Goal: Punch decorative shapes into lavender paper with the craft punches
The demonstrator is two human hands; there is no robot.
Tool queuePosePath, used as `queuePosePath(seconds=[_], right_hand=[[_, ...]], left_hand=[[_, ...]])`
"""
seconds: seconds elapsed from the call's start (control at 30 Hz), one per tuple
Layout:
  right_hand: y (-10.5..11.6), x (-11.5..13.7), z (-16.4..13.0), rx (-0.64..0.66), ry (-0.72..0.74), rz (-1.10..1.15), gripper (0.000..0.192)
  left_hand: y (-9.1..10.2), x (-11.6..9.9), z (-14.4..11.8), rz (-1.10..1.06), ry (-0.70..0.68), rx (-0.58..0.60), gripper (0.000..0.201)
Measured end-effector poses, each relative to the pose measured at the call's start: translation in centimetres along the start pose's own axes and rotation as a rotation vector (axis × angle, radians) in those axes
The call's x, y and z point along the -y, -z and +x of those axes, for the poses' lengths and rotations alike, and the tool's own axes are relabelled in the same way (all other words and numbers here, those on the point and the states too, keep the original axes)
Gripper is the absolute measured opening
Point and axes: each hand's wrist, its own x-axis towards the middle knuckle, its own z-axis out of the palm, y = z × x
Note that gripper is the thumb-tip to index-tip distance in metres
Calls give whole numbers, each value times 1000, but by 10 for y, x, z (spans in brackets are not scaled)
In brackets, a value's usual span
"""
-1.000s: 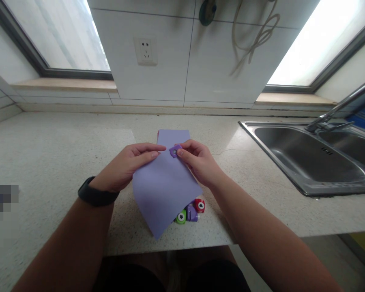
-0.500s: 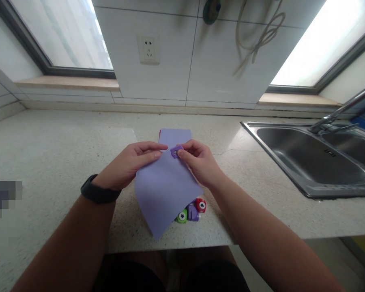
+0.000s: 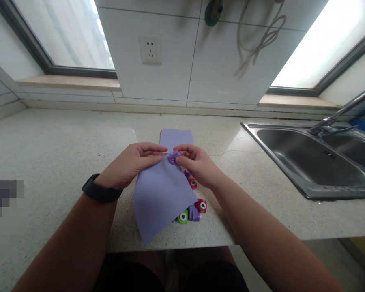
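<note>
Left hand [image 3: 130, 164]: fingers pinched on the upper edge of a thin, matte lilac paper sheet [image 3: 161, 194], black band at the wrist. Right hand [image 3: 197, 164]: thumb and fingertips clamped on a small purple plastic craft punch [image 3: 173, 157] seated over that same upper edge.

The sheet is smooth and slightly bowed, held above a speckled pale stone countertop [image 3: 63, 142]. Its long axis runs away from the person, upper edge between the hands, lower corner pointing down toward the counter's near edge.

A second flat lilac sheet [image 3: 175, 137] lies on the counter just beyond the hands, a red sliver showing at its left edge.

Under and beside the held sheet are small glossy punches: one green [image 3: 182, 217], one purple [image 3: 194, 213], one red [image 3: 202, 205] clustered together, another red one [image 3: 192, 183] nearer the right hand.

Right: a brushed stainless steel sink [image 3: 310, 162], basin holding nothing visible but its drain slots.
</note>
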Motion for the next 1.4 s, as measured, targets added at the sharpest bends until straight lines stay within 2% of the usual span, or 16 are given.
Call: queuePosePath(seconds=[0.23, 0.47, 1.4], right_hand=[[-1, 2, -2, 21, -105, -6, 39], [-1, 4, -5, 59, -141, -45, 38], [-3, 6, -5, -28, -67, -141, 33]], left_hand=[[1, 0, 0, 41, -15, -10, 39], [-2, -3, -3, 76, -17, -16, 38], [0, -1, -1, 47, -40, 13, 35]])
